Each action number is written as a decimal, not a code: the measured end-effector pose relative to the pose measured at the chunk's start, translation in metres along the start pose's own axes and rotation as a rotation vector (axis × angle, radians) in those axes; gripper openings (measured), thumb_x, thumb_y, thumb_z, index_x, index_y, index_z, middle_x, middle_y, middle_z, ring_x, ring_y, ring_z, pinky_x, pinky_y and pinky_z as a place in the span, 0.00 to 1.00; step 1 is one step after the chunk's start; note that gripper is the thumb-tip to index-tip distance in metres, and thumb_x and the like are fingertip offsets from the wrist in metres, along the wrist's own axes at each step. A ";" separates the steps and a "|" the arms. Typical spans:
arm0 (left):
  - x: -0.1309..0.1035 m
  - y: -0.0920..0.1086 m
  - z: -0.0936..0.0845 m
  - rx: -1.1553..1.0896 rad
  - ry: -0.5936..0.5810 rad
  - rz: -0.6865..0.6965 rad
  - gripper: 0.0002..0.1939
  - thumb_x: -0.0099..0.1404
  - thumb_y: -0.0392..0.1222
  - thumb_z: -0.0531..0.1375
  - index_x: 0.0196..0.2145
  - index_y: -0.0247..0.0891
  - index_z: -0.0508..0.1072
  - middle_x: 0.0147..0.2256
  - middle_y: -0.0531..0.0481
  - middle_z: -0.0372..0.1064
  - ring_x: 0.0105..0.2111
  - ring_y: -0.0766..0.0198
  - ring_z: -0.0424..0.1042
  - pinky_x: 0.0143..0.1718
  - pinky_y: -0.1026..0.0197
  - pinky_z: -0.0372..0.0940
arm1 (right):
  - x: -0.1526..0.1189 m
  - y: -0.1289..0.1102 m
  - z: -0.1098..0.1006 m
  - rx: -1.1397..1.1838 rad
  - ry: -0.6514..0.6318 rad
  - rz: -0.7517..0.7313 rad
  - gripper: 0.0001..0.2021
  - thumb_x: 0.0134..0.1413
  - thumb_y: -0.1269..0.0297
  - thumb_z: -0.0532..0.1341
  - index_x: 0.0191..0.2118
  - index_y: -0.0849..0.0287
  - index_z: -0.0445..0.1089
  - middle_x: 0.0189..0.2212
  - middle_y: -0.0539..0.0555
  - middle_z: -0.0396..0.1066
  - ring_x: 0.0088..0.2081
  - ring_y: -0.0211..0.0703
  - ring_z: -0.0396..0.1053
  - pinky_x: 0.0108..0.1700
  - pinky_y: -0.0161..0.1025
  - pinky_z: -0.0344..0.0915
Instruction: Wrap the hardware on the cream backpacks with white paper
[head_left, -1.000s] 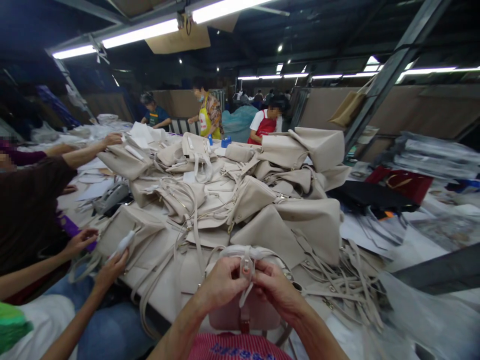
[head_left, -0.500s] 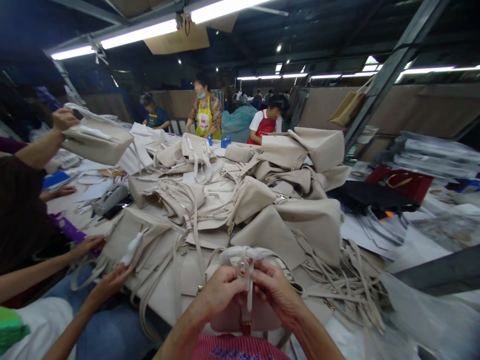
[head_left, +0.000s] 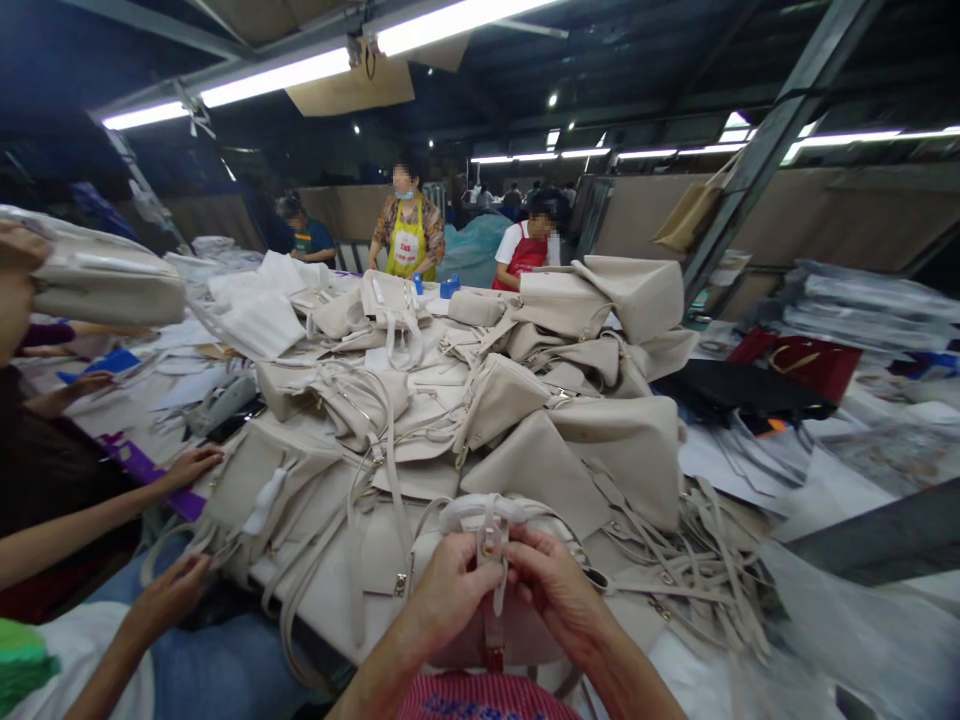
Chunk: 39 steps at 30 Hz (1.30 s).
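A beige handbag point(head_left: 457, 640) sits upright in front of me at the table's near edge, its handle wrapped in white. Down its front runs a narrow strap point(head_left: 491, 512) with a small metal fitting. My left hand point(head_left: 457, 575) pinches this strap from the left, thumb across it. From the other side my right hand point(head_left: 544, 572) closes its fingertips on the strap, touching the left thumb. Its finger ends are partly hidden behind the strap. A reddish tab point(head_left: 495, 659) shows low on the bag's front.
Beige bags point(head_left: 622, 450) lie heaped across the table before me. Loose straps point(head_left: 697, 580) tangle at the right, near clear plastic sheeting point(head_left: 840, 640). A co-worker's hand point(head_left: 169, 600) is by another bag point(head_left: 255, 490) at the left. A metal post point(head_left: 780, 140) slants up at the right.
My hands stay at the strap with barely any shift. At left, a co-worker's raised bag has moved further left, and another person's hand has drawn back from the nearby bag.
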<state>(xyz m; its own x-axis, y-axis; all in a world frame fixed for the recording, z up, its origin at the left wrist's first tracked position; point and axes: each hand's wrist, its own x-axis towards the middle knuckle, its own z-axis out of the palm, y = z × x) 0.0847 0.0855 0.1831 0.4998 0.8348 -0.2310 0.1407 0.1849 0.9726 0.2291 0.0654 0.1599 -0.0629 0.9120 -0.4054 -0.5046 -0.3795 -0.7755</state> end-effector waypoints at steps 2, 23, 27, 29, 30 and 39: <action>-0.003 -0.002 0.002 0.069 0.026 -0.011 0.13 0.61 0.46 0.55 0.28 0.35 0.73 0.24 0.51 0.70 0.24 0.63 0.65 0.25 0.63 0.58 | 0.000 0.000 -0.001 0.022 0.004 0.011 0.20 0.33 0.61 0.76 0.36 0.63 0.77 0.22 0.47 0.72 0.18 0.26 0.59 0.17 0.24 0.52; -0.005 -0.005 -0.006 -0.019 0.067 -0.268 0.11 0.50 0.47 0.61 0.27 0.37 0.68 0.13 0.56 0.65 0.10 0.71 0.60 0.12 0.70 0.53 | -0.003 0.002 0.004 -0.183 -0.036 -0.119 0.16 0.35 0.67 0.71 0.34 0.62 0.72 0.19 0.42 0.63 0.21 0.30 0.58 0.25 0.29 0.51; -0.001 -0.006 -0.001 0.020 0.114 -0.218 0.07 0.53 0.44 0.57 0.28 0.38 0.67 0.12 0.59 0.62 0.10 0.71 0.57 0.12 0.69 0.52 | -0.004 0.003 0.000 -0.164 -0.070 -0.130 0.17 0.37 0.66 0.72 0.37 0.61 0.73 0.20 0.42 0.64 0.22 0.30 0.59 0.25 0.29 0.53; 0.001 -0.006 0.003 0.055 0.182 -0.174 0.06 0.55 0.43 0.57 0.29 0.39 0.66 0.13 0.60 0.61 0.11 0.71 0.58 0.14 0.69 0.53 | -0.004 0.004 -0.001 -0.139 -0.074 -0.138 0.16 0.38 0.67 0.72 0.37 0.61 0.74 0.20 0.42 0.64 0.22 0.30 0.59 0.25 0.28 0.54; 0.002 -0.006 0.004 0.076 0.220 -0.151 0.05 0.55 0.43 0.57 0.28 0.40 0.65 0.13 0.60 0.61 0.11 0.71 0.59 0.14 0.69 0.53 | -0.004 0.005 -0.002 -0.118 -0.074 -0.136 0.16 0.38 0.67 0.72 0.37 0.61 0.74 0.20 0.43 0.65 0.22 0.29 0.59 0.25 0.28 0.54; 0.002 -0.005 0.004 -0.181 0.022 -0.182 0.21 0.56 0.53 0.58 0.42 0.36 0.65 0.12 0.60 0.63 0.09 0.68 0.59 0.12 0.69 0.52 | -0.009 0.004 -0.006 -0.003 -0.068 -0.113 0.23 0.34 0.62 0.77 0.41 0.58 0.76 0.27 0.48 0.74 0.28 0.34 0.69 0.32 0.31 0.64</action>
<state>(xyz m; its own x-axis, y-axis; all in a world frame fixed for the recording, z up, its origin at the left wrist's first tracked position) 0.0886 0.0837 0.1780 0.4616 0.7898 -0.4039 0.0699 0.4215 0.9041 0.2328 0.0550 0.1574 -0.0638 0.9573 -0.2821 -0.5089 -0.2744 -0.8159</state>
